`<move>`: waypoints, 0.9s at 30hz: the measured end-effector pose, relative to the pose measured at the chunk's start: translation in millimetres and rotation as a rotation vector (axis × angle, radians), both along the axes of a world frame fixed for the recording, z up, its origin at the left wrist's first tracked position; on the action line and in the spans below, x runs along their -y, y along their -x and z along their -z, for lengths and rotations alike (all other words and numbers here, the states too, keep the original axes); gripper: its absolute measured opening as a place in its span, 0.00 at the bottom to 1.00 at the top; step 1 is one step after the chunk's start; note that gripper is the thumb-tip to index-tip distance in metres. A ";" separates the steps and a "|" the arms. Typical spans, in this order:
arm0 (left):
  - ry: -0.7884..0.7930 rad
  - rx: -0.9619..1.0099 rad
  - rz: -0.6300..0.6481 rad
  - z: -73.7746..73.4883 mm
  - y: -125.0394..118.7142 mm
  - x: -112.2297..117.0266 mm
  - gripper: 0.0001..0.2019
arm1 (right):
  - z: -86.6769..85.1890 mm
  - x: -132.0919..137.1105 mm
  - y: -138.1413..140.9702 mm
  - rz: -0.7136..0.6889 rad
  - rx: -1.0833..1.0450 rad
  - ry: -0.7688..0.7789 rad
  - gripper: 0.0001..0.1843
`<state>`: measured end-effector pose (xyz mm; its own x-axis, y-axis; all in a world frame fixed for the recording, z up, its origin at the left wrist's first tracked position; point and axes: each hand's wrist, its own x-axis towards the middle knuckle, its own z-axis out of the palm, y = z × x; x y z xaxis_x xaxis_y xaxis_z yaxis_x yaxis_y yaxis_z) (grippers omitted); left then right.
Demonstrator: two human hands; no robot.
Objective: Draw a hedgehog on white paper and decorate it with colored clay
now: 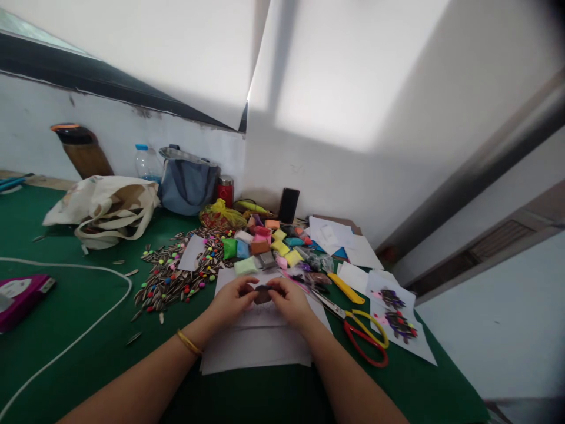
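Note:
Between my two hands is a small dark brown piece of modelling clay (263, 295), flattened and roundish. My left hand (236, 299) pinches its left edge with thumb and fingertips. On the right edge, my right hand (289, 299) has the same kind of pinch. Both hands hover over a stack of white paper sheets (258, 348), whose top sheet bears faint lines. Just beyond the hands lie small packs of coloured clay, among them a pale green pack (246, 266) and a grey-brown one (266, 259).
Striped sunflower seeds (172, 277) mixed with coloured balls spread to the left. Scissors (353, 327) and a yellow utility knife (346, 288) lie at right, near paper with seed-covered figures (399, 324). A phone (288, 205) leans on the wall; bags (188, 182) stand behind. A white cable (95, 330) crosses the left.

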<state>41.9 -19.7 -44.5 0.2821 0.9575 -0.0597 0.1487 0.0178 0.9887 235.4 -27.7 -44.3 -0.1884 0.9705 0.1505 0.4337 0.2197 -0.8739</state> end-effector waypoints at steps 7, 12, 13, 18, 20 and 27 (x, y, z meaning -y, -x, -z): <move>-0.083 -0.017 0.012 -2.6 -1.7 3.5 0.17 | -2.0 3.3 0.7 -0.047 -0.041 0.061 0.19; -0.127 -0.079 0.003 -10.5 -4.2 8.0 0.13 | -13.7 7.6 5.6 -0.039 -0.056 0.106 0.06; -0.134 -0.101 0.009 -12.7 -4.6 8.8 0.11 | -15.1 8.4 6.2 -0.038 -0.072 0.112 0.05; -0.072 -0.096 0.011 -19.3 -6.0 11.1 0.11 | -17.9 10.5 4.8 -0.109 -0.137 0.143 0.05; -0.064 -0.094 0.010 -19.4 -6.1 11.6 0.11 | -17.6 9.8 3.1 -0.131 -0.136 0.127 0.07; -0.084 -0.087 0.041 -19.6 -7.8 13.8 0.13 | -14.5 9.0 2.0 -0.104 -0.024 0.029 0.10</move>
